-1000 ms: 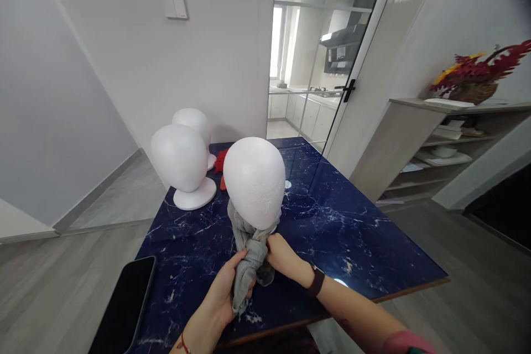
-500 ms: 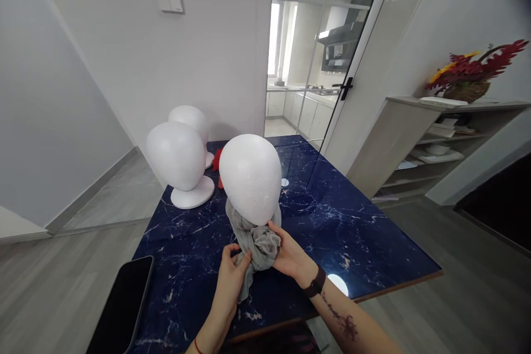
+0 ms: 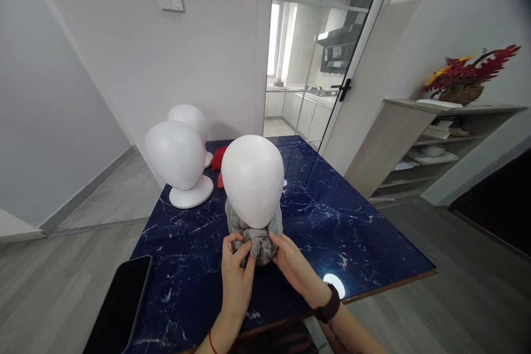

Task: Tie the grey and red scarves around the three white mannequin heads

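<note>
A white foam mannequin head point(image 3: 253, 180) stands upright on the blue marbled table point(image 3: 323, 232). Round its neck lies a grey scarf point(image 3: 261, 248), bunched into a knot-like fold at the front. My left hand point(image 3: 238, 268) pinches the scarf just left of that fold, thumb and fingertips on the cloth. On the other side, my right hand point(image 3: 292, 265) grips the scarf's right part, its fingertips partly hidden behind the fabric. The base of this head is hidden by the scarf and my hands.
Two more white foam heads, a front one point(image 3: 178, 155) and a rear one point(image 3: 191, 119), stand at the table's far left. Red cloth point(image 3: 218, 159) lies behind the middle head. A black phone point(image 3: 120, 304) rests at the near left edge. A glass door point(image 3: 307, 55) stands beyond.
The scarf end that hung down at the front is now gathered up at the neck. My left hand has risen with it, and my right hand has shifted slightly lower.
</note>
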`<move>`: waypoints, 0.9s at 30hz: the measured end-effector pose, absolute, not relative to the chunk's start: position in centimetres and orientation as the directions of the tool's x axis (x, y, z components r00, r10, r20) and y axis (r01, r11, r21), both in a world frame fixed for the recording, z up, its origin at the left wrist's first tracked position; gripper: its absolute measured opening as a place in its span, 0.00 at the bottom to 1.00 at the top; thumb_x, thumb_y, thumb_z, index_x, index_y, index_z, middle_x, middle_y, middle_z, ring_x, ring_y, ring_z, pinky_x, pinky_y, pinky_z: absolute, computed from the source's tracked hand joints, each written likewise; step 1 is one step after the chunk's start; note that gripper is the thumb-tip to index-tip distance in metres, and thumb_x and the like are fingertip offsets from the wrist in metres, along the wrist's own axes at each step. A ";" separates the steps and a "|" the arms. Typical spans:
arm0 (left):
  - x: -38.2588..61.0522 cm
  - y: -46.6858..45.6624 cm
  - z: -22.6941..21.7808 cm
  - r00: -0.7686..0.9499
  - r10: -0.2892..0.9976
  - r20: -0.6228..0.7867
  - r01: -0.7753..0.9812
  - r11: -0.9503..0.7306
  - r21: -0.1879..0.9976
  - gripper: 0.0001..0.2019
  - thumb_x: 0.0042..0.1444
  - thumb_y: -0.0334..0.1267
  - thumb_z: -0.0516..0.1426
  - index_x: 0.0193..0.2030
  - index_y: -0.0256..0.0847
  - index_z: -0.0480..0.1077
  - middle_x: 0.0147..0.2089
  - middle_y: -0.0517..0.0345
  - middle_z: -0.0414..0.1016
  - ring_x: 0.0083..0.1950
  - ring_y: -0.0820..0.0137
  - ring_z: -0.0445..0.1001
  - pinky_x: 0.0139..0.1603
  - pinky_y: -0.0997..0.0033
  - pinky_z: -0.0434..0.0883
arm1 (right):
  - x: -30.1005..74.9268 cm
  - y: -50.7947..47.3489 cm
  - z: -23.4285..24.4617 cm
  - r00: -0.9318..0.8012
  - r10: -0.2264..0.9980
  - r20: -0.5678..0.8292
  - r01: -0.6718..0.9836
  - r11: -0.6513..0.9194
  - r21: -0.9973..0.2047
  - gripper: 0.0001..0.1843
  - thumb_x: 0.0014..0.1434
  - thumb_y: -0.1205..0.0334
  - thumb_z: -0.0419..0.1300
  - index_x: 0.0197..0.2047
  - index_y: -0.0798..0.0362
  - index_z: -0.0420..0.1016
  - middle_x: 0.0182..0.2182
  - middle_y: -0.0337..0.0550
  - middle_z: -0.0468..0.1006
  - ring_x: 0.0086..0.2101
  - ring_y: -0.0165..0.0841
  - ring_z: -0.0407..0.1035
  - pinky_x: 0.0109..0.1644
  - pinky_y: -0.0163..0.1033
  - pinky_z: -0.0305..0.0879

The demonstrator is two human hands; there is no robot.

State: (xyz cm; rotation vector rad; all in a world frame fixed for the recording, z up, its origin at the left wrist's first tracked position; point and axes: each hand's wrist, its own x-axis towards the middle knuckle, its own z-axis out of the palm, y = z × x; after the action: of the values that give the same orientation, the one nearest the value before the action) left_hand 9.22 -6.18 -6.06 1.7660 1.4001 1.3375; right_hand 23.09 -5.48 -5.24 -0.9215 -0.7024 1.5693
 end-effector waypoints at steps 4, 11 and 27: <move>8.6 -6.3 -6.8 0.049 0.910 0.412 0.410 -0.394 0.822 0.09 0.59 0.35 0.52 0.39 0.44 0.74 0.48 0.53 0.59 0.50 0.66 0.64 0.50 0.66 0.66 | 24.8 -7.3 -5.5 0.336 0.931 0.146 0.122 0.111 -0.986 0.20 0.53 0.58 0.60 0.50 0.48 0.68 0.50 0.45 0.68 0.47 0.36 0.64 0.51 0.41 0.61; 8.4 -6.7 -6.2 0.089 0.921 0.378 0.408 -0.380 0.830 0.09 0.59 0.37 0.53 0.44 0.46 0.72 0.48 0.54 0.60 0.50 0.66 0.65 0.51 0.66 0.65 | 24.3 -6.4 -4.7 -0.121 0.960 0.252 0.370 0.279 -0.886 0.10 0.53 0.67 0.57 0.40 0.52 0.74 0.36 0.41 0.72 0.36 0.32 0.65 0.40 0.36 0.62; 2.8 -4.7 -8.0 -0.108 0.994 0.002 0.431 0.045 0.901 0.18 0.48 0.45 0.57 0.45 0.39 0.70 0.31 0.57 0.71 0.33 0.63 0.71 0.38 0.65 0.66 | 29.4 0.7 -3.4 0.394 0.918 0.046 -0.291 0.172 -0.941 0.14 0.49 0.54 0.63 0.38 0.53 0.73 0.35 0.44 0.76 0.33 0.35 0.71 0.37 0.40 0.69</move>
State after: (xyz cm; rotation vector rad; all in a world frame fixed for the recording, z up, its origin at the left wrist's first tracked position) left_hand 2.83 -4.69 -8.02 1.4622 1.6279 1.0257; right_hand 29.35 0.73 -3.42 -1.0538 -0.7445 0.9805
